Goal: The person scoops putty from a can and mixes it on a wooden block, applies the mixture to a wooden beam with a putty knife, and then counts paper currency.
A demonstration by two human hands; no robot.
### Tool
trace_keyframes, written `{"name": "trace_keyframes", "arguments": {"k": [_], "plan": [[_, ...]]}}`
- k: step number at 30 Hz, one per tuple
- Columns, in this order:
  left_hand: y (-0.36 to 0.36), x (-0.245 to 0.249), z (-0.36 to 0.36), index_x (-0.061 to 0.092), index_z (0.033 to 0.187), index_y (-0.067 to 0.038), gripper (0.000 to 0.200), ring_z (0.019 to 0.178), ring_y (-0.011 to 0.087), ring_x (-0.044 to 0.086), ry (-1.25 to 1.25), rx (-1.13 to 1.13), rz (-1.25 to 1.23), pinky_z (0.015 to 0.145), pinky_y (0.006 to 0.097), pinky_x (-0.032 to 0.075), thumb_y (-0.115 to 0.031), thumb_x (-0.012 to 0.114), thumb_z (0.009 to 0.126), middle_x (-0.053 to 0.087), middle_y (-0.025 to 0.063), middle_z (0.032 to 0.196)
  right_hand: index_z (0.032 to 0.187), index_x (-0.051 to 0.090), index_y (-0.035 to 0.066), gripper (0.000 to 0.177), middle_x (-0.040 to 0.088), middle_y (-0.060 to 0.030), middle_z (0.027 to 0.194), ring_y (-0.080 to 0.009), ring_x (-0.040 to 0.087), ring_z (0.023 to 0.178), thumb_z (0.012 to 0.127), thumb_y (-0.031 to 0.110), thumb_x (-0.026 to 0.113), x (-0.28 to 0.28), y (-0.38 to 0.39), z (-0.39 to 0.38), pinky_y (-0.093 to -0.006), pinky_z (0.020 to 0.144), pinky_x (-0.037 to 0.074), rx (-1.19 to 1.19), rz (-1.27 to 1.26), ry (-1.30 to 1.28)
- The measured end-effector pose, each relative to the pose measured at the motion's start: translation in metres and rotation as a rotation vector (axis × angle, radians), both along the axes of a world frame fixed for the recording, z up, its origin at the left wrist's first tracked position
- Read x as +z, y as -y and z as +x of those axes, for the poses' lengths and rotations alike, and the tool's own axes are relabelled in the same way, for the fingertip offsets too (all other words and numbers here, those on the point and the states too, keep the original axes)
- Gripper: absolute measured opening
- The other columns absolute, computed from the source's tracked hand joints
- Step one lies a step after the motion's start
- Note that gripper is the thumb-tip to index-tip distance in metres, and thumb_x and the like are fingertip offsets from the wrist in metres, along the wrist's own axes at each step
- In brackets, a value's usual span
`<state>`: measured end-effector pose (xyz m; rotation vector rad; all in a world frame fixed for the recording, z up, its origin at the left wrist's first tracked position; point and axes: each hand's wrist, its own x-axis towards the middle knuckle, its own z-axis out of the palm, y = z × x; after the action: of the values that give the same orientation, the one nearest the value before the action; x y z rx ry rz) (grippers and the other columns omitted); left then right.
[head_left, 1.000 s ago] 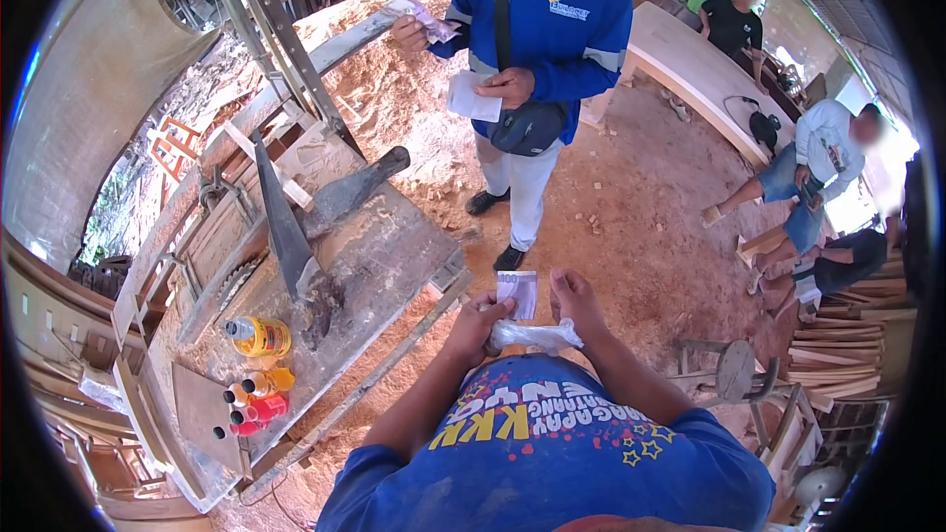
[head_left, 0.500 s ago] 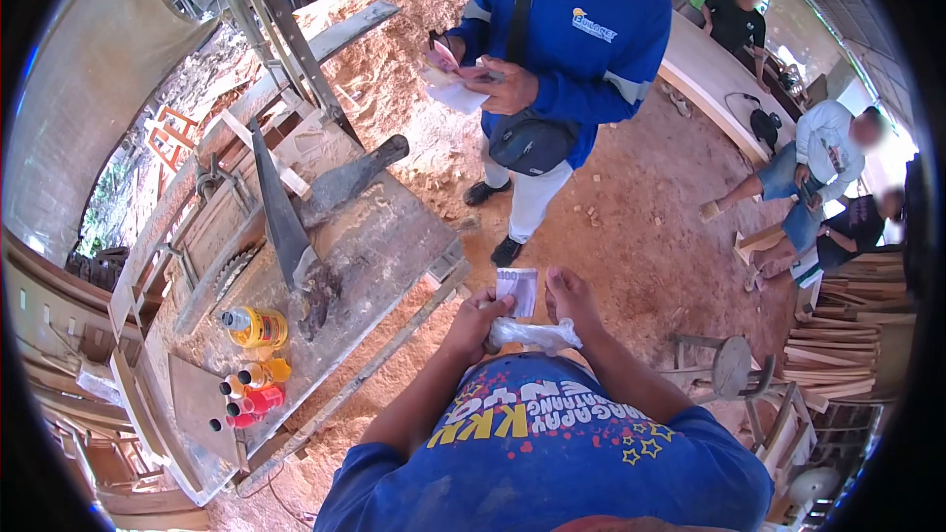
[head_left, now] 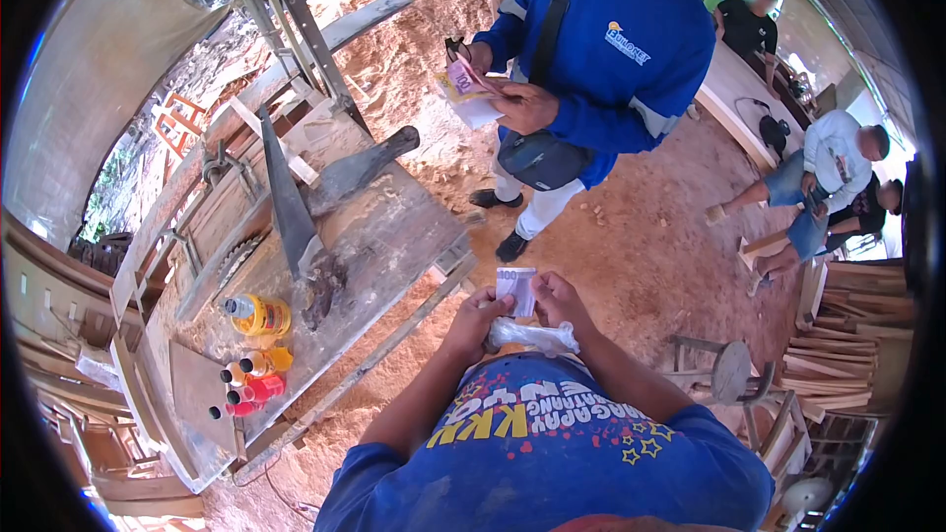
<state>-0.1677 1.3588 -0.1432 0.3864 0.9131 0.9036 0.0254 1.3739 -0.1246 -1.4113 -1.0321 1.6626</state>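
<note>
My left hand (head_left: 481, 318) pinches a purple banknote (head_left: 514, 282) marked 100, held upright in front of my shirt. With fingers curled, my right hand (head_left: 562, 299) grips the note's right edge. A crumpled clear plastic bag (head_left: 533, 337) stretches between both hands just below the note; which fingers hold it is hidden. Facing me, a person in a blue long-sleeved shirt (head_left: 631, 59) holds several banknotes (head_left: 461, 89) in their own hands, above a black waist bag (head_left: 545, 160).
At left, a work table (head_left: 394, 227) bears a handsaw (head_left: 288, 202), a yellow drink bottle (head_left: 258, 315) and several smaller bottles (head_left: 258, 389). Sawdust is heaped behind it. A round stool (head_left: 730, 370) and stacked wood strips (head_left: 838, 360) are at right, with several people farther back.
My right hand has moved left onto the banknote's edge; before, it was apart from it. The person opposite appears farther right in view, notes still in hand.
</note>
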Motion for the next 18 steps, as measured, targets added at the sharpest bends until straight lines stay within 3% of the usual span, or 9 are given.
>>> {"name": "trace_keyframes", "arguments": {"k": [4, 11, 14, 15, 16, 18], "plan": [[0.002, -0.004, -0.001, 0.067, 0.106, -0.004, 0.015, 0.076, 0.0114, 0.064, 0.001, 0.008, -0.011, 0.068, 0.0273, 0.052, -0.015, 0.074, 0.098, 0.068, 0.0035, 0.091, 0.117, 0.062, 0.000, 0.048, 0.068, -0.0053, 0.086, -0.0068, 0.055, 0.068, 0.106, 0.046, 0.063, 0.001, 0.000, -0.002, -0.0256, 0.059, 0.042, 0.054, 0.000, 0.079], [0.005, 0.002, -0.004, 0.067, 0.114, -0.002, 0.022, 0.082, 0.0132, 0.067, 0.006, -0.007, -0.023, 0.072, 0.0293, 0.054, -0.015, 0.074, 0.098, 0.070, 0.0054, 0.098, 0.118, 0.063, -0.002, 0.048, 0.069, -0.0061, 0.089, -0.0087, 0.060, 0.076, 0.104, 0.045, 0.065, -0.007, 0.003, -0.002, -0.0272, 0.067, 0.048, 0.013, 0.055, 0.057], [0.006, 0.013, -0.007, 0.067, 0.116, -0.002, 0.022, 0.085, 0.0144, 0.068, -0.216, -0.057, 0.052, 0.073, 0.0299, 0.055, -0.015, 0.073, 0.098, 0.071, 0.0064, 0.100, 0.119, 0.063, -0.002, 0.047, 0.070, -0.0072, 0.093, -0.0102, 0.062, 0.082, 0.105, 0.042, 0.066, -0.040, 0.004, -0.008, -0.0279, 0.071, 0.050, -0.045, 0.125, -0.017], [0.004, -0.017, -0.006, 0.067, 0.117, -0.001, 0.024, 0.085, 0.0154, 0.069, -0.077, -0.028, -0.010, 0.073, 0.0303, 0.055, -0.015, 0.072, 0.099, 0.071, 0.0066, 0.100, 0.119, 0.064, -0.002, 0.046, 0.071, -0.0077, 0.095, -0.0109, 0.063, 0.085, 0.105, 0.042, 0.066, -0.053, 0.001, -0.002, -0.0284, 0.073, 0.052, -0.043, 0.107, 0.011], [0.002, -0.014, -0.003, 0.067, 0.117, -0.001, 0.024, 0.083, 0.0150, 0.069, -0.036, -0.032, 0.002, 0.072, 0.0300, 0.055, -0.015, 0.073, 0.098, 0.071, 0.0062, 0.099, 0.119, 0.066, -0.001, 0.043, 0.071, -0.0080, 0.097, -0.0120, 0.065, 0.089, 0.105, 0.039, 0.066, -0.040, -0.002, 0.004, -0.0299, 0.076, 0.053, 0.048, -0.016, 0.123], [0.001, -0.010, -0.002, 0.067, 0.116, -0.001, 0.024, 0.079, 0.0143, 0.068, 0.001, -0.037, 0.012, 0.070, 0.0296, 0.054, -0.016, 0.073, 0.098, 0.071, 0.0056, 0.097, 0.117, 0.066, 0.001, 0.038, 0.067, -0.0015, 0.091, -0.0068, 0.058, 0.075, 0.106, 0.037, 0.065, -0.017, -0.001, -0.001, -0.0265, 0.063, 0.046, 0.069, 0.116, 0.172]]}}
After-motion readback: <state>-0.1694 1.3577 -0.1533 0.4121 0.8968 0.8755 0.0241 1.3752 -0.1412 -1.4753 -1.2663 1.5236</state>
